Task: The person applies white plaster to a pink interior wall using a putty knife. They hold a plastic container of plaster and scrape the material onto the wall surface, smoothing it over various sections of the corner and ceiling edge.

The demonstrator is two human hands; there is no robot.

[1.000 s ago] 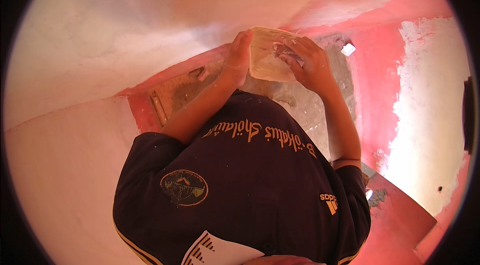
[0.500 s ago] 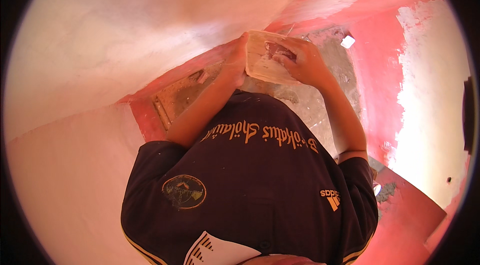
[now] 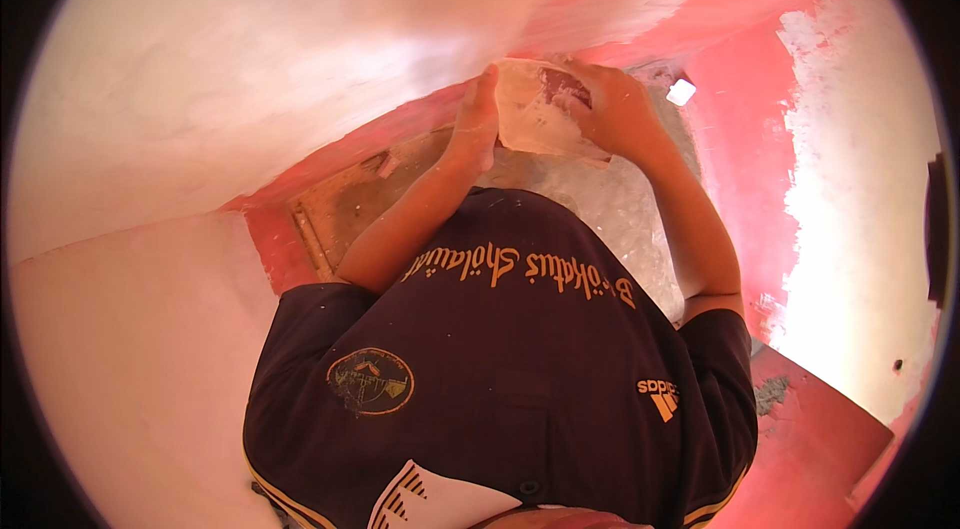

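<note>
Between my hands, close to the wall, is a pale rectangular board (image 3: 524, 121), flat like a plastering float and smeared with whitish putty. A dark red part (image 3: 566, 87) shows on its face, toward the right. My left hand (image 3: 478, 123) grips the board's left edge, with its far fingers hidden behind it. My right hand (image 3: 622, 111) is closed at the right side, its fingers curled by the dark red part. Whether that part is a handle or a separate scraper I cannot tell. Just beyond the board rises the whitish-coated wall (image 3: 330, 59).
A pink wall (image 3: 742, 139) with a ragged white-coated area (image 3: 840, 189) stands at the right. Below lies a stained floor (image 3: 610, 204). A small white object (image 3: 681, 92) sits by the far right corner. A red panel (image 3: 820, 419) juts out at the lower right.
The board has turned slightly and its lower right edge now tilts down. My right hand has shifted a little to the right. The left hand stays at the board's left edge.
</note>
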